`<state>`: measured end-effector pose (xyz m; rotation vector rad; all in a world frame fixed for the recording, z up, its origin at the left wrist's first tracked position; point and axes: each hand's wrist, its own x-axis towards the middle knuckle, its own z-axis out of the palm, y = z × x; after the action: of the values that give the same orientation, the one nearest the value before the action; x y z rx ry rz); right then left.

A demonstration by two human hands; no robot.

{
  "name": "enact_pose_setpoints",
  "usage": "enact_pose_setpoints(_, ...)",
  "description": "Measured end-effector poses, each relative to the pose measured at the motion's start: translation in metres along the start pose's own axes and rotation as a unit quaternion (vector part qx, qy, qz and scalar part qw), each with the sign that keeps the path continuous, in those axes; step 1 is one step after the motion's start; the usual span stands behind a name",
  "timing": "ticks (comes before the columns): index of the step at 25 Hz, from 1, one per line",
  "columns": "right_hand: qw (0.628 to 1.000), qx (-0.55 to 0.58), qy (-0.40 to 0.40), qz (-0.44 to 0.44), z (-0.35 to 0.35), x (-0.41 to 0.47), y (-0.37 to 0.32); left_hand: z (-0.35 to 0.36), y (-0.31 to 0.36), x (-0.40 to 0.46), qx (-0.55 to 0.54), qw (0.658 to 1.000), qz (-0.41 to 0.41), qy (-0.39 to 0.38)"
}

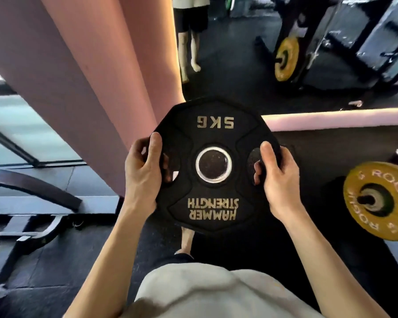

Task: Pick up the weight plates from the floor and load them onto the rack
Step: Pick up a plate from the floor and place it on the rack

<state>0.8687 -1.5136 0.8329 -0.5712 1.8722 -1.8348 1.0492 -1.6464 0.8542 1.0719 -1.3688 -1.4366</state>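
A black 5 kg weight plate [214, 125] with gold lettering and a metal-ringed centre hole is held flat in front of me, above the dark floor. My left hand [143, 173] grips its left edge, fingers curled through the left grip slot. My right hand [278, 177] grips the right edge the same way, thumb on top and fingers through the right slot. A yellow plate [377, 200] sits on a horizontal peg at the right edge of the view.
A pink pillar [83, 72] rises on the left, directly beyond the plate. A mirror behind shows a person's legs [190, 47], a yellow plate [285, 58] and black equipment. A black machine frame [35, 230] stands at lower left. My foot [187, 241] is under the plate.
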Motion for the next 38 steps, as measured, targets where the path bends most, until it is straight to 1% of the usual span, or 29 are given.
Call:
enact_pose_setpoints(2,0.998,0.002,0.061,0.000,0.011,0.039,-0.001,0.028,-0.001,0.056,-0.001,0.999,-0.007,-0.044)
enact_pose_setpoints(4,0.990,0.009,0.139,0.007,0.017,0.072,-0.002,0.059,0.000,0.111,0.019,0.995,-0.012,-0.098)
enact_pose_setpoints(8,0.965,0.008,0.262,0.013,0.013,0.111,-0.009,0.124,0.006,0.185,0.045,0.973,-0.015,-0.227)
enact_pose_setpoints(13,0.909,0.013,0.416,0.011,-0.022,0.136,-0.015,0.228,0.015,0.215,0.045,0.922,-0.010,-0.385)
enact_pose_setpoints(18,0.855,0.024,0.518,-0.005,-0.079,0.154,-0.016,0.340,0.009,0.209,0.030,0.866,-0.032,-0.499)
enact_pose_setpoints(22,0.815,0.018,0.580,-0.009,-0.140,0.176,-0.027,0.429,0.018,0.185,0.019,0.839,-0.046,-0.542)
enact_pose_setpoints(26,0.794,0.002,0.608,-0.031,-0.200,0.200,-0.048,0.507,0.033,0.164,-0.010,0.822,-0.029,-0.568)
enact_pose_setpoints(30,0.760,-0.012,0.646,-0.065,-0.260,0.234,-0.074,0.593,0.052,0.152,-0.039,0.800,0.009,-0.599)
enact_pose_setpoints(35,0.726,-0.034,0.676,-0.124,-0.328,0.278,-0.106,0.695,0.074,0.143,-0.084,0.777,0.055,-0.621)
enact_pose_setpoints(38,0.718,-0.027,0.677,-0.160,-0.365,0.301,-0.132,0.747,0.098,0.137,-0.111,0.760,0.080,-0.635)
